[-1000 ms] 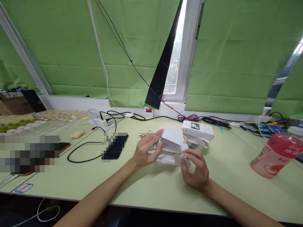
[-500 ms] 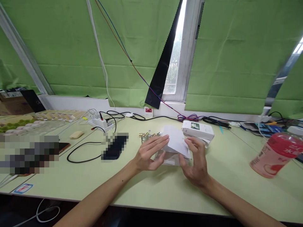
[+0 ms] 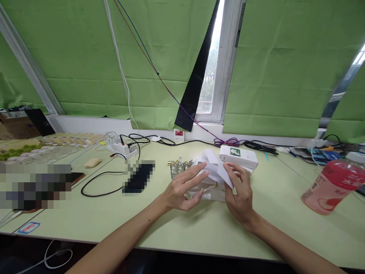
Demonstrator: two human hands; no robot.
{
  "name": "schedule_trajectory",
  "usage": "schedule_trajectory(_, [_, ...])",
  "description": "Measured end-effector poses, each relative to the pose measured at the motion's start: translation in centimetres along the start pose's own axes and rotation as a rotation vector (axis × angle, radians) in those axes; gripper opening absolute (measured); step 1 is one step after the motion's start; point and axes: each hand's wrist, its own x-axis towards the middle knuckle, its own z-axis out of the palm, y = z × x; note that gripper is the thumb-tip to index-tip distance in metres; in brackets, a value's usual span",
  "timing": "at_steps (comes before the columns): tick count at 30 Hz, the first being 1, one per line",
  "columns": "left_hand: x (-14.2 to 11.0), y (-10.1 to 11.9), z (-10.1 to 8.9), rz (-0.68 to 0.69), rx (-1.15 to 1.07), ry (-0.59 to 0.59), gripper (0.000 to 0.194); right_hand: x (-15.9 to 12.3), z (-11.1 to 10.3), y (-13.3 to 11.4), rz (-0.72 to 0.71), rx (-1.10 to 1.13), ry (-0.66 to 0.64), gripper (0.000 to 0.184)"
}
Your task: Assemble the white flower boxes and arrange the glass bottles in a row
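My right hand (image 3: 239, 194) pinches the right edge of a folded white paper sheet (image 3: 215, 167), thumb beneath and fingers on top. My left hand (image 3: 185, 186) is beside the sheet's left side with fingers stretched out and thumb apart; whether its fingertips touch the sheet I cannot tell. Under the sheet, a white box (image 3: 212, 195) lies on the table, partly hidden by the paper and hands. Just behind my left hand stand several small glass bottles (image 3: 180, 166) with gold-coloured parts. Another white box (image 3: 239, 156), bearing a flower picture, lies behind my right hand.
A large pink-labelled bottle (image 3: 330, 186) is at the right. To the left are a blurred dark phone-like object (image 3: 139, 178), a black cable (image 3: 98, 175), a beige case (image 3: 92, 163) and a power strip (image 3: 121, 149). Bundled wires (image 3: 228, 142) run along the back wall.
The white sheet, flatter before, is now bent and folded, turned towards my right hand. My left fingers have spread and shifted slightly down, uncovering more of the bottles.
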Motion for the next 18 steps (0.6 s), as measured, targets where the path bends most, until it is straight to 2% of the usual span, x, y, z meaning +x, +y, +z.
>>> schedule_trajectory(8, [-0.1, -0.7, -0.2, -0.107, -0.004, 0.059, 0.057, 0.6, -0.2, -0.2, 0.016, 0.051, 0.112, 0.057])
schedule_trajectory(13, [-0.6, -1.1, 0.1, -0.241, 0.029, 0.071, 0.046, 0.6, -0.2, -0.3, 0.077, 0.047, 0.167, 0.041])
schedule_trajectory(18, [-0.7, -1.1, 0.2, -0.328, 0.042, 0.152, 0.04, 0.7, -0.1, -0.1, 0.198, 0.042, 0.175, 0.024])
